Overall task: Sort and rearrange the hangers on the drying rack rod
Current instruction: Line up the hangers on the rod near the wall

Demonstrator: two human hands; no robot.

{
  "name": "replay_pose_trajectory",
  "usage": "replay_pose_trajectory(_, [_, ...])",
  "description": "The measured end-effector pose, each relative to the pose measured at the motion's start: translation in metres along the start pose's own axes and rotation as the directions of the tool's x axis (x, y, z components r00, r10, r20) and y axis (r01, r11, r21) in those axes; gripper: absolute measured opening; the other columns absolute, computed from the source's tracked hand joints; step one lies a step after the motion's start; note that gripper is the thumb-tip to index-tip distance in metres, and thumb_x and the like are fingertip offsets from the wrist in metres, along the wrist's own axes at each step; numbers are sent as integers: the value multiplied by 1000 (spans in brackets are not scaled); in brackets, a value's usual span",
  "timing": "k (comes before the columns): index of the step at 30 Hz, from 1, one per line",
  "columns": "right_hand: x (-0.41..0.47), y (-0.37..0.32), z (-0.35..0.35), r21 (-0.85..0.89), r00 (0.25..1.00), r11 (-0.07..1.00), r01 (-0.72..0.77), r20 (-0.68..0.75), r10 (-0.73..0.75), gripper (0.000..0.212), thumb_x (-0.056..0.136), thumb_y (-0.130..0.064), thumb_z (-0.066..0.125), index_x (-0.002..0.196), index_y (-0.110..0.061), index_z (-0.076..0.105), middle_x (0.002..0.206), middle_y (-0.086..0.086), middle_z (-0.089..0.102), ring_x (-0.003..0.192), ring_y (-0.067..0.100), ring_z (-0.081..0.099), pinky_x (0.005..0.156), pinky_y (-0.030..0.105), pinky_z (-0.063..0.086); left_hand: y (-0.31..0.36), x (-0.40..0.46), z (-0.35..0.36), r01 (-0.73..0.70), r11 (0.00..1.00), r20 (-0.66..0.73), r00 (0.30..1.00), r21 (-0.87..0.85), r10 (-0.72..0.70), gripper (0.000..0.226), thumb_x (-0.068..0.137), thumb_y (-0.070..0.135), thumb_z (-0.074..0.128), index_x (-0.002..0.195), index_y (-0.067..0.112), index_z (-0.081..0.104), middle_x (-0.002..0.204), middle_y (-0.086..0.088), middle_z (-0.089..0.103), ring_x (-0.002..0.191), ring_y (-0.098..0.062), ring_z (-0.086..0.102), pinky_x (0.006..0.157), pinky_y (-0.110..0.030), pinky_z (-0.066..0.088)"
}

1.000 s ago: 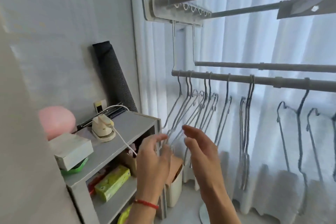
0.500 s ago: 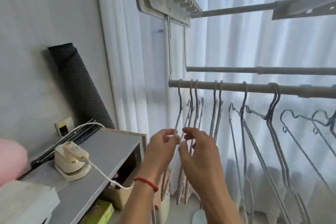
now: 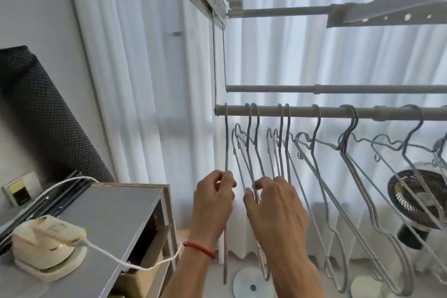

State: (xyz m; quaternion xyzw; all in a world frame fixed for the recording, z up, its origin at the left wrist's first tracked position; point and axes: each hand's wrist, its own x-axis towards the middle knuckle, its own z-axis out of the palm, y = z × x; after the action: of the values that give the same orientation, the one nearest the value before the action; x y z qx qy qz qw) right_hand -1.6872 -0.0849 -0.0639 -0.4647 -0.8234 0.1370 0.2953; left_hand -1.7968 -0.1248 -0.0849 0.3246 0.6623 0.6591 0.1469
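Note:
Several grey wire hangers [image 3: 314, 150] hang by their hooks from the grey drying rack rod [image 3: 302, 112]. My left hand [image 3: 212, 198], with a red band at the wrist, pinches the leftmost hanger [image 3: 226, 143] at the rod's left end. My right hand [image 3: 273, 203] pinches the pair of hangers [image 3: 252, 150] just to its right, fingers curled round their wires. Further hangers spread out along the rod to the right, tilted at different angles.
A second rod [image 3: 338, 89] runs just above and behind. A grey shelf unit [image 3: 113, 208] at the left carries a small white iron [image 3: 46, 242] with a cord. A dark rolled mat [image 3: 36, 113] leans on the wall. A fan [image 3: 416, 198] stands at the right. White curtains hang behind.
The view has moved in closer and tilted up. My two hands have risen from below the hangers and parted slightly; the left now pinches the leftmost hanger, the right the neighbouring pair.

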Motion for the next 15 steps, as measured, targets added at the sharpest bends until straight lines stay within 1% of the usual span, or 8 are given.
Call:
replay_pose_trajectory(3, [-3, -2, 1, -6, 999, 1000, 16, -35, -16, 28, 103, -47, 46, 106, -31, 69, 95, -13, 61, 93, 7, 54, 70, 24, 38, 3, -2, -5, 17, 997, -6, 1000, -72, -17, 32, 102, 28, 53, 80, 7, 63, 51, 0, 43, 42, -13, 34, 44, -26, 31])
replay_pose_trajectory(5, [-5, -4, 1, -6, 998, 1000, 27, -47, -27, 30, 103, -47, 45, 102, -31, 70, 92, -13, 65, 84, 6, 54, 69, 24, 38, 4, -3, -10, 17, 995, -5, 1000, -101, -17, 30, 102, 26, 53, 82, 5, 63, 51, -3, 40, 41, -14, 31, 43, -26, 28])
replay_pose_trajectory(7, [-5, -7, 1, 7, 998, 999, 40, -50, -39, 30, 104, -48, 45, 102, -31, 70, 91, -13, 70, 78, 5, 55, 68, 24, 39, 6, -3, -14, 7, 994, -10, 1000, -109, -8, 29, 102, 24, 52, 83, 5, 63, 51, -4, 38, 42, -16, 29, 42, -25, 27])
replay_pose_trajectory(11, [-6, -13, 5, 68, 997, 995, 73, -30, -72, 29, 104, -44, 47, 103, -27, 71, 90, -10, 71, 82, 7, 64, 75, 26, 50, 8, -2, -21, -4, 992, -24, 1000, -124, 1, 30, 103, 20, 50, 83, 2, 64, 50, -4, 36, 43, -18, 28, 41, -25, 26])
replay_pose_trajectory(15, [-7, -18, 7, 165, 996, 982, 93, -22, -90, 23, 104, -39, 51, 106, -25, 70, 92, -9, 71, 83, 7, 64, 76, 24, 52, 8, -3, -23, 3, 993, -32, 999, -118, -7, 32, 103, 22, 49, 82, 4, 65, 49, -2, 38, 43, -17, 29, 42, -25, 27])
